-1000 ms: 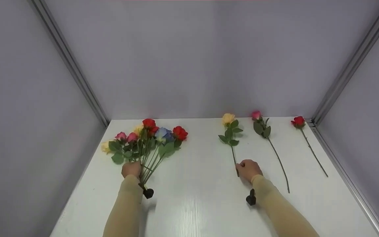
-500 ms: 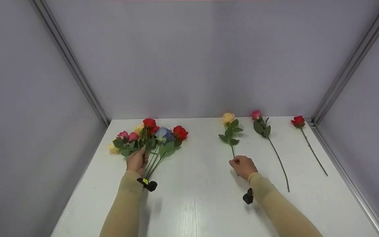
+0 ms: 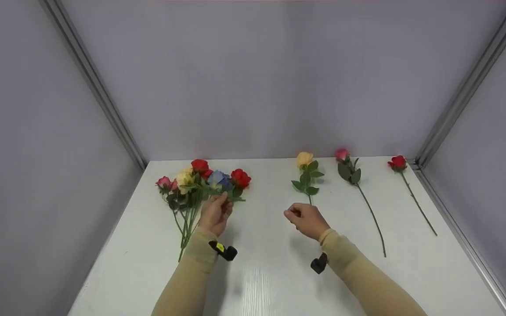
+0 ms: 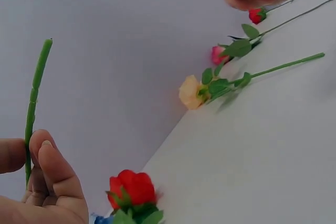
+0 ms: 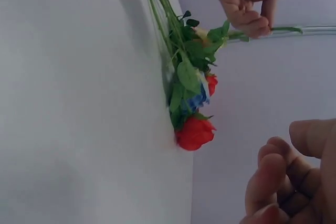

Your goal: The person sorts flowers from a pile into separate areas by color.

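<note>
My left hand [image 3: 216, 214] pinches the green stem [image 4: 32, 114] of a yellow rose [image 3: 184, 181] between thumb and fingers. The rose lies sideways above a bunch of flowers, its head to the left. Under it, the bunch holds red flowers [image 3: 200, 166], a blue flower [image 3: 218, 179] and pink roses [image 3: 164, 182], with stems [image 3: 185, 237] running toward the near side. My right hand [image 3: 308, 219] hovers with loosely curled fingers and holds nothing; thumb and fingertips stand apart in the right wrist view. Just beyond it lies a second yellow rose [image 3: 305, 159], its lower stem hidden by the hand.
To the right on the white table [image 3: 262, 245] lie a pink rose [image 3: 342, 154] and a red rose [image 3: 398, 163], stems pointing toward me. Grey panels [image 3: 253, 79] enclose the back and both sides.
My left hand has drawn the yellow rose from the bunch's left side and carried it rightward. My right hand has let go of the other yellow rose's stem and shifted left.
</note>
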Motion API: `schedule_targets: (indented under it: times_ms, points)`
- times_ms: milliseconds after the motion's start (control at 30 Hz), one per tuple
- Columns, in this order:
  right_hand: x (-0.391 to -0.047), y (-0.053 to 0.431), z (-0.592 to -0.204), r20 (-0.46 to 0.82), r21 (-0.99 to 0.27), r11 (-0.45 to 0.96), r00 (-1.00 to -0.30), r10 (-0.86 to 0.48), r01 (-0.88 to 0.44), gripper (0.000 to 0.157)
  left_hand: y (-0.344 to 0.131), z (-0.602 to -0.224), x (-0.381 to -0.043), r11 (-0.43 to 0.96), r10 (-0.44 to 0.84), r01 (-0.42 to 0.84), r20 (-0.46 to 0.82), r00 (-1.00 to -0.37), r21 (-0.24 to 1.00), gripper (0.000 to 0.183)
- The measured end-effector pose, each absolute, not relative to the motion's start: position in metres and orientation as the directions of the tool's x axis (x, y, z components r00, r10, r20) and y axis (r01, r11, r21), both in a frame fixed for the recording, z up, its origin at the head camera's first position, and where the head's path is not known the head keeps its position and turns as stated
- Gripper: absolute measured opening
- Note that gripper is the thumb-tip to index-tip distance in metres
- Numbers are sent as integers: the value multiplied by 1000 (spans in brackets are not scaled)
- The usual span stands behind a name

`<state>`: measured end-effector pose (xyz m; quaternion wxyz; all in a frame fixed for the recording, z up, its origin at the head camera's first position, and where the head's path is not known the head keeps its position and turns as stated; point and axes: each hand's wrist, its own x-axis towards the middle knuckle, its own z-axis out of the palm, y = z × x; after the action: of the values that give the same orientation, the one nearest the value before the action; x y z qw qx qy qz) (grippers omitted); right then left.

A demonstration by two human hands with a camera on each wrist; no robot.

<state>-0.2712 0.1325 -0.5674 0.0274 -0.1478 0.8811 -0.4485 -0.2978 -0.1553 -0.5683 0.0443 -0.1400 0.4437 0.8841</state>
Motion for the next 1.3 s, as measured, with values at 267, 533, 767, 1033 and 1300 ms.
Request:
schedule_targets:
  times_ms: [267, 533, 767, 1033, 1300]
  points:
    - [-262, 122, -557, 83, -830, 490, -929, -360, -264, 28, -108, -585, -283, -413, 77, -240, -229, -970, 878, 20]
    - [-259, 123, -561, 73, -763, 533, -868, -492, -366, 21, -80, -601, -271, -146, 156, -212, -189, -970, 966, 31]
    - [-258, 126, -567, 40, -701, 603, -866, -499, -380, 12, -67, -602, -264, -15, 197, -159, -153, -968, 987, 21]
    - [-256, 127, -578, 41, -662, 648, -882, -469, -375, 4, -58, -604, -262, 27, 188, -133, -135, -973, 991, 17]
    - [-261, 135, -588, 81, -653, 674, -916, -392, -346, 5, -75, -601, -262, 64, 200, -190, -199, -959, 980, 23]
